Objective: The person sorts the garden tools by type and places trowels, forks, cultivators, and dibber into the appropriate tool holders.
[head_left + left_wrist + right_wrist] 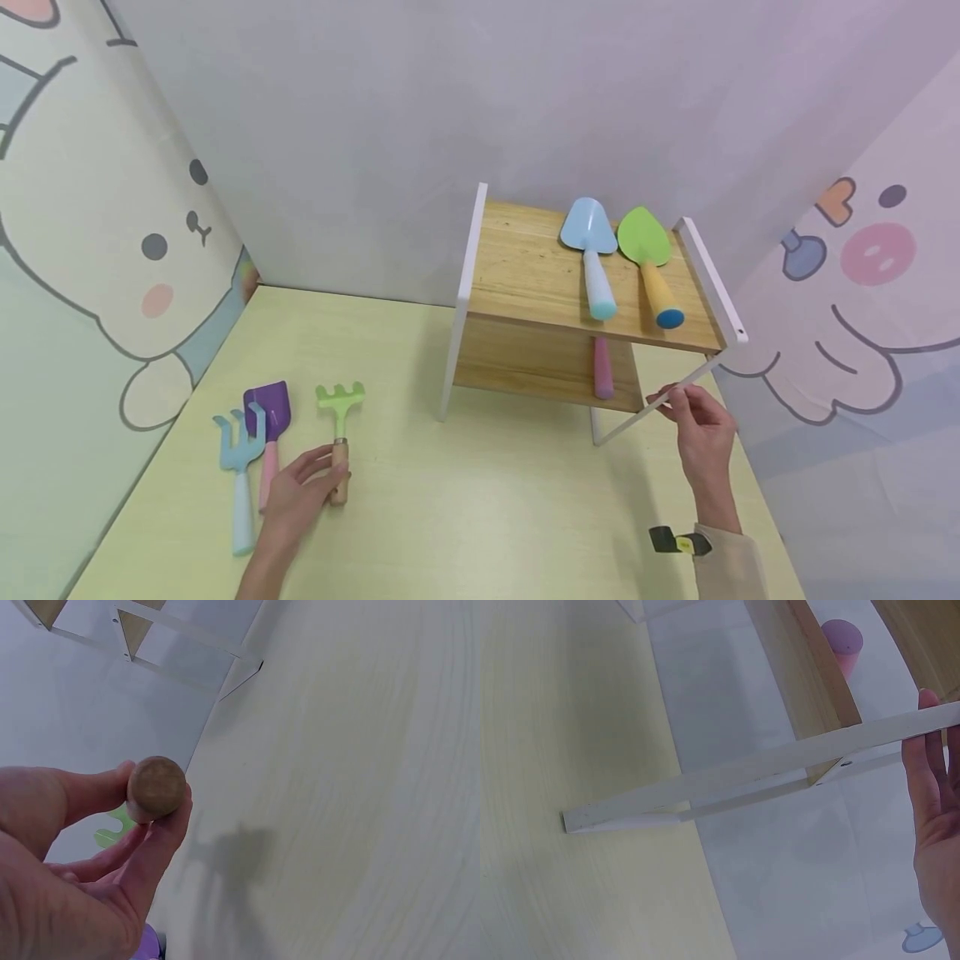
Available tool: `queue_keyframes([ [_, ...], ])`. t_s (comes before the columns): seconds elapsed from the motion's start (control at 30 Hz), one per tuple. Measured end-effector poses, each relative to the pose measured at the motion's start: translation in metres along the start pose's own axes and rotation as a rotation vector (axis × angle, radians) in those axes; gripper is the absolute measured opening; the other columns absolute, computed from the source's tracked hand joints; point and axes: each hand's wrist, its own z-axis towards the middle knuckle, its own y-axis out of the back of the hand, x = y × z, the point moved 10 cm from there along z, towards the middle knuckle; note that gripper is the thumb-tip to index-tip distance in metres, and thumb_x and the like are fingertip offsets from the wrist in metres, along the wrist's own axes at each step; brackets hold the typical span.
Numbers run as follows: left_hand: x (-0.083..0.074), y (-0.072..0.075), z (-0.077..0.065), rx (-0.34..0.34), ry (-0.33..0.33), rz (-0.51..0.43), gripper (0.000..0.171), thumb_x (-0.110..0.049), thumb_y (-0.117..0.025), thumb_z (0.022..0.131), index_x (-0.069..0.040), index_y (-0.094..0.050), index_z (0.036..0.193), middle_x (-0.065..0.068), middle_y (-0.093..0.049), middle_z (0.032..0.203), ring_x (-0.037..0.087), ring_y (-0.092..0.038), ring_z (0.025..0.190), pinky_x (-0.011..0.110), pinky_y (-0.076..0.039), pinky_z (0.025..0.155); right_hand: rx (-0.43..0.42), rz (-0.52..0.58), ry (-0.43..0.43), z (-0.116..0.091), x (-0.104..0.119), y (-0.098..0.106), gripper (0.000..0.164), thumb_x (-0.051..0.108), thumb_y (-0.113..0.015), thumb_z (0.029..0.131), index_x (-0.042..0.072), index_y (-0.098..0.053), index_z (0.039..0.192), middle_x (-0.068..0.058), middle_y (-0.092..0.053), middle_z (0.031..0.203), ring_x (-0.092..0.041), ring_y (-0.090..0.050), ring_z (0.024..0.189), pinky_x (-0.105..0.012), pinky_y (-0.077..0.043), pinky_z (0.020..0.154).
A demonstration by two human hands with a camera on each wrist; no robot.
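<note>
Green prongs on a wooden handle mark the hand rake (341, 421) at near left, the handle pinched between thumb and fingers of the left hand (296, 492); from my distant post I judge it just clear of the pale table (450, 533). At near right, the right hand (705, 429) holds the white side frame (708, 362) of a two-tier rack (472, 250) between thumb and fingers. I judge the work about half done: a blue trowel (592, 258) and a yellow-handled green trowel (651, 262) lie side by side on the top shelf (517, 267), while a pink handle (603, 368) shows on the lower shelf (525, 367), its far end hidden from me. Left to handle, as I read it, are the rake, well apart from the shelves, and two tools at far left on the table: a blue fork (242, 467), one prong overlapping a purple shovel (274, 417).
</note>
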Motion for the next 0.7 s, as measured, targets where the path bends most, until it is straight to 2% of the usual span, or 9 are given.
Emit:
queue_keyframes([
  [0.2, -0.004, -0.006, -0.006, 0.007, -0.042, -0.09, 0.064, -0.027, -0.077, 0.095, 0.0, -0.05, 0.146, 0.022, -0.061, 0.138, 0.005, -0.072, 0.091, 0.019, -0.056, 0.081, 0.01, 0.017, 0.016, 0.001, 0.0, 0.0, 0.013, -0.014, -0.053, 0.1, -0.024, -0.06, 0.105, -0.009, -0.074, 0.093, -0.017, -0.076, 0.083, -0.03, -0.06, 0.079],
  [0.43, -0.012, -0.012, -0.015, 0.009, -0.096, -0.176, 0.058, -0.017, -0.078, 0.093, -0.001, -0.053, 0.143, 0.017, -0.066, 0.13, 0.009, -0.073, 0.093, 0.024, -0.059, 0.081, 0.002, 0.0, -0.001, 0.0, 0.0, 0.0, 0.013, -0.013, -0.053, 0.101, -0.023, -0.059, 0.106, -0.007, -0.074, 0.094, -0.016, -0.076, 0.084, -0.029, -0.06, 0.08],
  [0.57, -0.016, -0.017, -0.021, 0.012, -0.132, -0.168, 0.057, -0.017, -0.08, 0.092, -0.002, -0.055, 0.141, 0.018, -0.066, 0.131, 0.01, -0.073, 0.093, 0.025, -0.059, 0.08, -0.001, -0.012, -0.009, 0.0, 0.0, 0.0, 0.013, -0.012, -0.054, 0.101, -0.023, -0.059, 0.105, -0.007, -0.074, 0.093, -0.015, -0.076, 0.084, -0.029, -0.06, 0.079],
  [0.7, -0.014, -0.02, -0.026, 0.018, -0.129, -0.16, 0.057, -0.02, -0.08, 0.092, -0.006, -0.057, 0.141, 0.016, -0.065, 0.133, 0.009, -0.073, 0.095, 0.025, -0.059, 0.08, -0.019, -0.041, -0.029, 0.0, 0.0, 0.0, 0.014, -0.011, -0.055, 0.101, -0.024, -0.059, 0.105, -0.006, -0.074, 0.092, -0.014, -0.076, 0.084, -0.028, -0.06, 0.079],
])
